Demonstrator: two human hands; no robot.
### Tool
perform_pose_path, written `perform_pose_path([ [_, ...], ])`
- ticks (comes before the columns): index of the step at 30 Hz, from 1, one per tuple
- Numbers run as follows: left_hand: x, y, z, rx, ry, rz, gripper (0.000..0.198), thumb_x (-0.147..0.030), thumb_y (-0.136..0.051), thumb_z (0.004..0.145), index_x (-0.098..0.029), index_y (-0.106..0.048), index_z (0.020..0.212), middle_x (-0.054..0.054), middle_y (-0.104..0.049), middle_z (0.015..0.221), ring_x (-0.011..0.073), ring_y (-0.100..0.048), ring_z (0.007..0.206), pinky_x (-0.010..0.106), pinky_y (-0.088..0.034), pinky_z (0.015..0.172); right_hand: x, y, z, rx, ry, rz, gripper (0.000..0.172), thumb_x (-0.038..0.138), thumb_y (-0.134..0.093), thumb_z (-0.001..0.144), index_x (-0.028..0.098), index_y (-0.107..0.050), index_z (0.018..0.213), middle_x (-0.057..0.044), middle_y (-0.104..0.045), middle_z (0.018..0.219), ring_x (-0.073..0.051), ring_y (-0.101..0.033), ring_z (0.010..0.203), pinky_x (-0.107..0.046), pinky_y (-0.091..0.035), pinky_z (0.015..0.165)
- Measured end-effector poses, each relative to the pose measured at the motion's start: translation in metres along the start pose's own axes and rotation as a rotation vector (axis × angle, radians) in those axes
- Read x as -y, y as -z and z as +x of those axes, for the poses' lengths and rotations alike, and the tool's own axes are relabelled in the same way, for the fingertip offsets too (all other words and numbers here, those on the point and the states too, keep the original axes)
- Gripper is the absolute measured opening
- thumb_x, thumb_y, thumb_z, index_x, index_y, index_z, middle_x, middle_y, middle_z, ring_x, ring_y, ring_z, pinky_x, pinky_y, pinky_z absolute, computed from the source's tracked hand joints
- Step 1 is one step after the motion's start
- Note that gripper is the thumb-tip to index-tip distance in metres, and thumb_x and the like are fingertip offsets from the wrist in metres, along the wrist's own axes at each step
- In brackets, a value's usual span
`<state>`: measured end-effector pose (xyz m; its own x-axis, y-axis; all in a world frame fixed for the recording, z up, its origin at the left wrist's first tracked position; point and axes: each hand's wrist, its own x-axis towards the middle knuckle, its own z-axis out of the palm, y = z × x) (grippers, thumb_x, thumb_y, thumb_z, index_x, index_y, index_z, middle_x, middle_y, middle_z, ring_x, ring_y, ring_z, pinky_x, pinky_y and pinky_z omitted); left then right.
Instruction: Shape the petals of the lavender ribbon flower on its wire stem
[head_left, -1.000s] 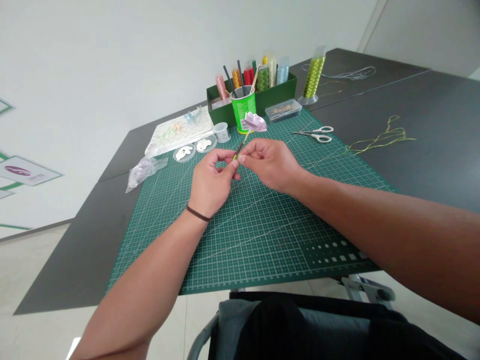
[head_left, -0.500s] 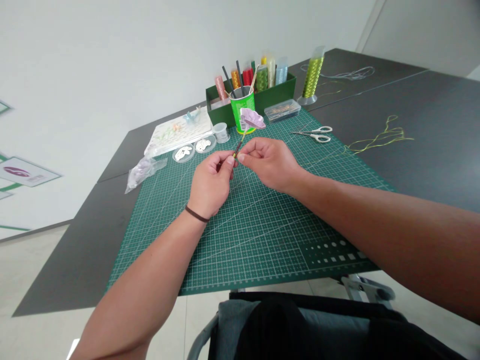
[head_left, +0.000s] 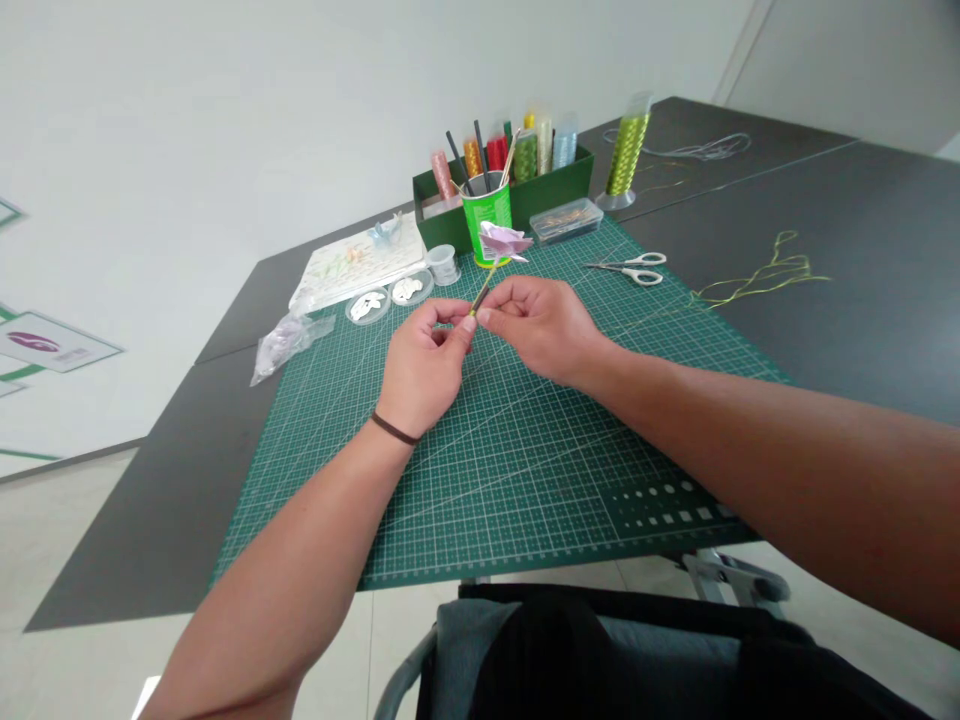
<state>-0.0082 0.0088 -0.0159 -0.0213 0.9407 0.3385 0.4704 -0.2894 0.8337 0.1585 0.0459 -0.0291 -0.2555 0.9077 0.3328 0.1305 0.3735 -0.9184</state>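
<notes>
A pale lilac artificial flower on a thin stem is held above the green cutting mat. My left hand is closed, thumb and fingers pinching the stem's lower end, where a yellow-green and dark part shows. Close on the right, my right hand is closed in a pinch beside the stem. Whatever lies between its fingertips is too small to make out. Loose yellow-green thread trails over the mat's right edge onto the table.
Scissors lie right of the hands. Behind stand a green can of tools, a green box of thread spools, a clear case and a lime spool. Small dishes, a plastic bag and a white board are left.
The flower has turned and tipped on its stem, showing its petals more from the side, and sits slightly lower. Both hands stay almost in place, still pinched close together.
</notes>
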Motion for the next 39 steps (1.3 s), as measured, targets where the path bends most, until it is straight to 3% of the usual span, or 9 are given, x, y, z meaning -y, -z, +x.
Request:
perform_pose_path([
  [7, -0.004, 0.001, -0.001, -0.029, -0.024, 0.038, 0.007, -0.024, -0.075, 0.095, -0.021, -0.070, 0.099, 0.000, -0.074, 0.084, 0.0099, -0.063, 0.059, 0.022, -0.049, 0.056, 0.005, 0.001, -0.001, -0.005, -0.014, -0.040, 0.013, 0.025, -0.074, 0.093, 0.020, -0.066, 0.083, 0.007, -0.042, 0.057, -0.010, -0.032, 0.054, -0.029, -0.024, 0.054],
  [16, 0.000, -0.001, -0.001, -0.045, -0.017, -0.009, 0.007, -0.023, -0.072, 0.097, -0.020, -0.076, 0.102, 0.002, -0.075, 0.087, 0.0113, -0.066, 0.066, 0.023, -0.050, 0.059, 0.001, 0.001, -0.001, 0.008, 0.010, -0.020, 0.016, 0.032, -0.073, 0.093, 0.020, -0.068, 0.085, 0.006, -0.043, 0.058, -0.011, -0.036, 0.057, -0.029, -0.026, 0.056],
  [21, -0.004, 0.000, 0.000, -0.020, 0.105, -0.126, 0.008, -0.026, -0.073, 0.098, -0.019, -0.075, 0.096, 0.000, -0.070, 0.073, 0.0096, -0.063, 0.057, 0.019, -0.045, 0.049, 0.000, 0.002, 0.000, 0.010, 0.003, -0.068, 0.016, 0.033, -0.071, 0.095, 0.021, -0.067, 0.087, 0.007, -0.041, 0.057, -0.011, -0.035, 0.057, -0.030, -0.026, 0.057],
  [24, -0.008, 0.002, 0.004, -0.025, 0.196, -0.229, 0.010, -0.025, -0.073, 0.097, -0.017, -0.073, 0.092, 0.002, -0.074, 0.081, 0.0081, -0.064, 0.055, 0.018, -0.043, 0.043, 0.002, 0.002, -0.001, 0.003, 0.009, -0.141, 0.014, 0.032, -0.069, 0.097, 0.022, -0.067, 0.088, 0.007, -0.040, 0.057, -0.012, -0.037, 0.057, -0.031, -0.027, 0.059],
  [32, -0.006, 0.017, 0.022, -0.190, 0.271, -0.411, 0.013, -0.018, -0.070, 0.096, -0.016, -0.069, 0.083, 0.000, -0.072, 0.077, 0.0031, -0.052, 0.045, 0.015, -0.034, 0.036, 0.002, 0.004, 0.001, -0.049, 0.030, -0.313, 0.011, 0.028, -0.063, 0.099, 0.022, -0.065, 0.089, 0.004, -0.052, 0.067, -0.015, -0.047, 0.067, -0.033, -0.035, 0.070],
  [36, -0.001, 0.026, 0.031, -0.341, 0.270, -0.513, 0.017, -0.012, -0.067, 0.096, -0.016, -0.067, 0.079, -0.002, -0.067, 0.071, 0.0031, -0.049, 0.043, 0.015, -0.029, 0.035, -0.001, 0.008, 0.003, -0.032, -0.005, -0.426, 0.010, 0.026, -0.062, 0.099, 0.023, -0.064, 0.090, 0.002, -0.056, 0.069, -0.016, -0.050, 0.068, -0.033, -0.036, 0.071],
  [39, 0.004, 0.030, 0.036, -0.396, 0.257, -0.559, 0.014, -0.013, -0.073, 0.092, -0.017, -0.067, 0.080, -0.003, -0.067, 0.072, 0.0025, -0.049, 0.044, 0.015, -0.028, 0.035, 0.000, 0.011, 0.005, -0.029, -0.019, -0.477, 0.010, 0.024, -0.061, 0.099, 0.023, -0.063, 0.089, 0.001, -0.059, 0.071, -0.018, -0.052, 0.069, -0.034, -0.037, 0.071],
])
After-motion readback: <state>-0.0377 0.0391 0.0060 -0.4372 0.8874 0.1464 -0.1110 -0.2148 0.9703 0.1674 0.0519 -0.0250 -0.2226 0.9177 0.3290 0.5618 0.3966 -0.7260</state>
